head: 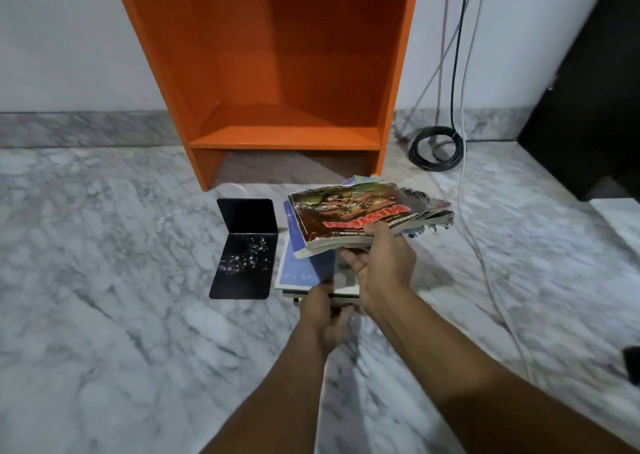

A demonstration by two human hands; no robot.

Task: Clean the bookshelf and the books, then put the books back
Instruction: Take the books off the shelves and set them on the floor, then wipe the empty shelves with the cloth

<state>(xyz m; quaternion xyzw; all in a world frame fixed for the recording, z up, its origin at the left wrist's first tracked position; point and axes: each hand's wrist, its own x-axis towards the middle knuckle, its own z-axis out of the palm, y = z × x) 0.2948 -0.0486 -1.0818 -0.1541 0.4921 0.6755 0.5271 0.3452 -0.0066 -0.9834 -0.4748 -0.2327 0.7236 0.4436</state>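
Note:
An orange bookshelf stands against the wall with nothing on its shelf. In front of it a pile of books lies on the marble floor, a blue one on top. My right hand grips a worn bundle of books with a dark red cover, lifted and tilted above the pile. My left hand holds the near edge of the floor pile, its fingers curled round it.
A black metal bookend stands on the floor left of the pile. A coil of black cable and loose white cables lie right of the shelf. Dark furniture fills the right side.

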